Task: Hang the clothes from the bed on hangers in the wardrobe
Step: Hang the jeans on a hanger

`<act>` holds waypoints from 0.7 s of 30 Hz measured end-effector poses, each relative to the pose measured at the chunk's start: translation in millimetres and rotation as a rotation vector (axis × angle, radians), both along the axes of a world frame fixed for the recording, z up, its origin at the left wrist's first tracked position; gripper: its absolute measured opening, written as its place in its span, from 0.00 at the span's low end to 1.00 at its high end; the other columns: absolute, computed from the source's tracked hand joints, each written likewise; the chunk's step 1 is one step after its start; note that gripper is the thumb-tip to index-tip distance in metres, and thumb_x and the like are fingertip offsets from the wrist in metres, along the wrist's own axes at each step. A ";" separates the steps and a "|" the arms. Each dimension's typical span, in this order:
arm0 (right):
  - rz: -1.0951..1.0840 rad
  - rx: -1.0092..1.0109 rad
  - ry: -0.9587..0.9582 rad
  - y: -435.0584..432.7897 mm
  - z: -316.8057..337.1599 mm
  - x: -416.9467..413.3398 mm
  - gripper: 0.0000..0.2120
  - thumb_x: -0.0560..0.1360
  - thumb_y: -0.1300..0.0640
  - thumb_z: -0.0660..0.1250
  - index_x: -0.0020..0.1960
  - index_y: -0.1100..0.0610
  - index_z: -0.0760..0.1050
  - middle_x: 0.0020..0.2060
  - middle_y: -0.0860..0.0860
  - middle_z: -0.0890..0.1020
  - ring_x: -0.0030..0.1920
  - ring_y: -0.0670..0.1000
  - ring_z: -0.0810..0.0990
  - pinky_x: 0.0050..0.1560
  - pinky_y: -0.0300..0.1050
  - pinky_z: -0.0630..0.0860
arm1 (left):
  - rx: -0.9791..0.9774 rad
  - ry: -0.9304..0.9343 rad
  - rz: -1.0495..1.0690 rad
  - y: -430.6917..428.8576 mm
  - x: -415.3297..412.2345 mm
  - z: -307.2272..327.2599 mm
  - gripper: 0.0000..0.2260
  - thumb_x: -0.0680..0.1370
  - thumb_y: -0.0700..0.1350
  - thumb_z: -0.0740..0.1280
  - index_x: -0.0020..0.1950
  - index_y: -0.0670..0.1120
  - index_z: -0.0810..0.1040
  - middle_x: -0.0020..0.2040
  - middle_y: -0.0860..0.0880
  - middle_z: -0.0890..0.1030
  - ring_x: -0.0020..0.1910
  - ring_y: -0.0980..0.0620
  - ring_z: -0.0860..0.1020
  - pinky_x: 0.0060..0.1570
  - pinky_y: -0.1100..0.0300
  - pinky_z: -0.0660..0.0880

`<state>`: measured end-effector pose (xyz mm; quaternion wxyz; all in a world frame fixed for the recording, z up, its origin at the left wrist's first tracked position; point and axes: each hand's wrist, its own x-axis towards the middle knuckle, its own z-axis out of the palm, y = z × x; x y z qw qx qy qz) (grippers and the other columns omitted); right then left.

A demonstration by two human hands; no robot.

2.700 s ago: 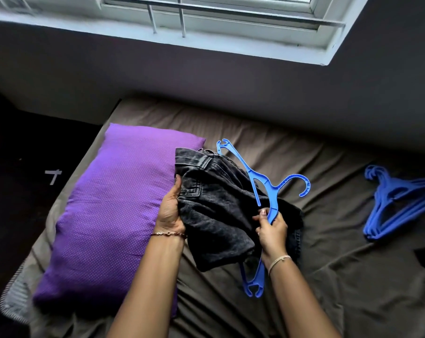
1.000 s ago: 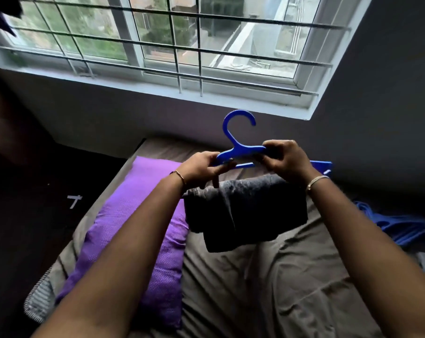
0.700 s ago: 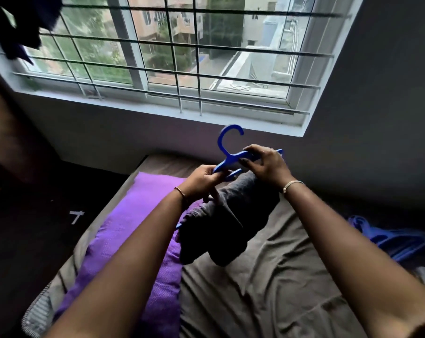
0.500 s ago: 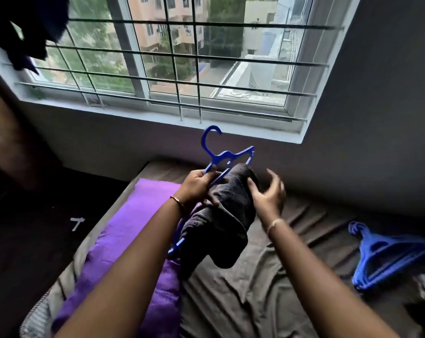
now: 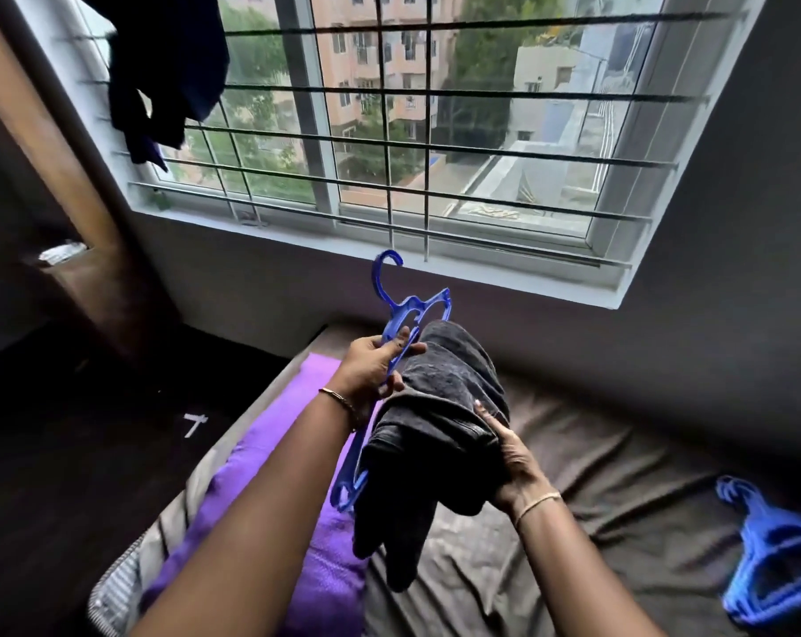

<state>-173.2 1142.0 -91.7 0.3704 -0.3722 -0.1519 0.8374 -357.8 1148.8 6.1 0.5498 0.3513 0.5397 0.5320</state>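
The left hand is closed round the neck of a blue plastic hanger, just below its hook, with the thumb laid across the front. The hanger is tilted: its hook points up toward the window sill and its lower end dips beside the left forearm. A pair of dark jeans is draped over the hanger's bar, folded, with both halves hanging down in front of the arms, clear of the bed. The right hand grasps the jeans from the right side, thumb on the cloth and fingers tucked behind the fold. Each wrist wears a thin bracelet.

Below the hands lies the bed, covered in a creased brown sheet. A purple pillow lies on its left side, under the left arm. Well apart on the right of the sheet lies a pile of blue hangers. Behind the bed is a barred window, and a dark garment hangs on the bars at its upper left corner. A wooden panel stands at the left.
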 end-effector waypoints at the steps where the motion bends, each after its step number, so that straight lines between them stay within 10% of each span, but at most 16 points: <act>1: 0.001 0.010 -0.013 2.8 7.8 -1.5 0.21 0.74 0.52 0.69 0.63 0.62 0.78 0.57 0.60 0.81 0.56 0.59 0.81 0.60 0.53 0.77 | -0.011 0.033 0.027 -1.2 -3.0 -4.2 0.12 0.81 0.47 0.63 0.54 0.38 0.75 0.50 0.42 0.82 0.15 0.58 0.63 0.16 0.70 0.57; 13: 0.082 0.183 -0.007 4.6 56.8 -15.7 0.11 0.66 0.59 0.67 0.46 0.62 0.79 0.36 0.56 0.83 0.37 0.55 0.82 0.41 0.44 0.79 | -0.086 0.224 0.310 11.9 -14.7 -54.6 0.10 0.83 0.45 0.59 0.44 0.43 0.72 0.39 0.44 0.78 0.15 0.59 0.62 0.19 0.70 0.58; 18: 0.136 0.303 -0.073 6.2 67.8 -8.5 0.12 0.63 0.54 0.71 0.42 0.60 0.82 0.37 0.55 0.81 0.36 0.56 0.79 0.38 0.48 0.69 | -0.104 0.180 0.345 21.6 -7.3 -58.5 0.10 0.82 0.43 0.60 0.53 0.37 0.75 0.36 0.46 0.79 0.31 0.48 0.74 0.38 0.56 0.71; 21: 0.107 0.322 -0.084 9.9 72.7 0.0 0.12 0.63 0.52 0.72 0.41 0.59 0.82 0.35 0.55 0.81 0.37 0.56 0.78 0.39 0.49 0.65 | -0.097 0.104 0.312 25.6 -4.3 -54.2 0.11 0.82 0.45 0.60 0.46 0.39 0.74 0.36 0.45 0.77 0.20 0.54 0.70 0.24 0.66 0.67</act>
